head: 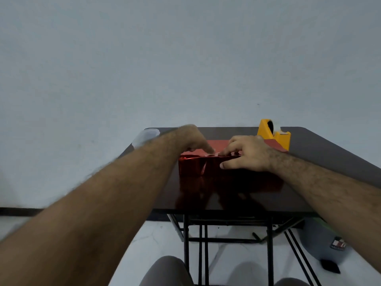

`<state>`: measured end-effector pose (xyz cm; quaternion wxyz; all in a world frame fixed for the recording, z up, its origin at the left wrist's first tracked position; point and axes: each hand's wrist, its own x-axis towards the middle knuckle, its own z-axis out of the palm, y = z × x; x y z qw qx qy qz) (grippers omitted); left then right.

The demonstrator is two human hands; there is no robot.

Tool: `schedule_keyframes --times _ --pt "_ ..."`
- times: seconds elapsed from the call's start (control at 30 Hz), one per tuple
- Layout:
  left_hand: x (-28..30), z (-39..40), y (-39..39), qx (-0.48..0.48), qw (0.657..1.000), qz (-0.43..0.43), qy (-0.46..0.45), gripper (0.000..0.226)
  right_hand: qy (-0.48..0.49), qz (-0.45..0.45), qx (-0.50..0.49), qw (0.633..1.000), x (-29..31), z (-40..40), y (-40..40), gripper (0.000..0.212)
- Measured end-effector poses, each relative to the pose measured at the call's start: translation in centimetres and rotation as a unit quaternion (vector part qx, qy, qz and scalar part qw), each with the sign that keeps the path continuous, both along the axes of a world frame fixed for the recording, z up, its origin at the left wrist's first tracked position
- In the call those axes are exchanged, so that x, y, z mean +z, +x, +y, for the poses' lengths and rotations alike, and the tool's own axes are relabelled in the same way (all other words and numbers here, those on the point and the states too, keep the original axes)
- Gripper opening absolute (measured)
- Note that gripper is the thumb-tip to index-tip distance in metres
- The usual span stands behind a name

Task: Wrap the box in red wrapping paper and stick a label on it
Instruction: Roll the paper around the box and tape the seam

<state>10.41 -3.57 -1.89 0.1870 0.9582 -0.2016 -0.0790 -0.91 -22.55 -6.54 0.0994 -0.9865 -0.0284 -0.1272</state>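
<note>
**Both hands down on the seam**

Pressing a clear tape strip [212, 154] along the top edge of the glossy red paper-wrapped box [198, 166], mid dark worktop [329, 157]. Left hand [192, 139] fingertips down, grip unclenched; right hand [245, 153] splayed flat, thumb on the front face. Yellow plastic tape dispenser [275, 134] just beyond the right grip.
</note>
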Motion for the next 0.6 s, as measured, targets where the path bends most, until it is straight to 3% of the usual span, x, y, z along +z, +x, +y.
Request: schedule_keyframes --times 0.27,0.4,0.6 --pt "0.5 1.5 0.8 0.019 0.999 0.004 0.03 0.058 0.024 -0.041 -0.03 0.998 -0.1 -0.3 0.1 0.067" --pt "0.4 0.0 -0.1 0.002 1.0 -0.014 -0.018 0.056 -0.043 -0.027 -0.033 0.998 0.2 0.5 0.2 0.085" --pt "0.2 0.1 -0.4 -0.008 0.999 -0.019 0.039 0.055 -0.2 -0.037 -0.017 0.979 -0.7 0.7 -0.2 0.087"
